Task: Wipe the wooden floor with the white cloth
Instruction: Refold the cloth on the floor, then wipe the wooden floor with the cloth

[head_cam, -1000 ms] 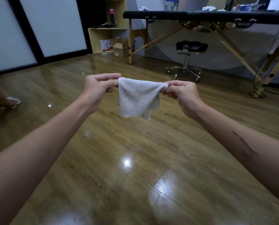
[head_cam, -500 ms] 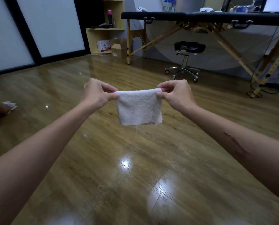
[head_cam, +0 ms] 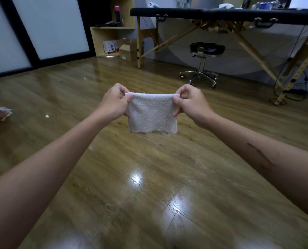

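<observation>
The floor [head_cam: 149,186] fills most of the view: glossy wood planks with bright reflections of lamps, hard and smooth, probably slick enough that a cloth will glide with little drag. Over it, held up in the air between both hands and well clear of the boards, hangs the cloth [head_cam: 152,114], a small white terry square that appears folded double, since a second ragged edge shows below the front layer. It looks light, soft and limp, drooping freely below its taut top hem, so it should bunch or flatten under a palm without resistance; the best hold for wiping is likely a flat palm over the middle, while for carrying, the top corners serve well. The left hand [head_cam: 113,103] pinches the upper left corner between thumb and curled fingers, and the right hand [head_cam: 191,103] pinches the upper right corner the same way. Whether the cloth is damp or dry cannot be told, and the fingertips behind it are hidden. At the left edge a crumpled white scrap [head_cam: 3,112] lies on the floor beside something cut off by the frame. Items on the far black bench [head_cam: 221,12] are too small and dim to identify.
</observation>
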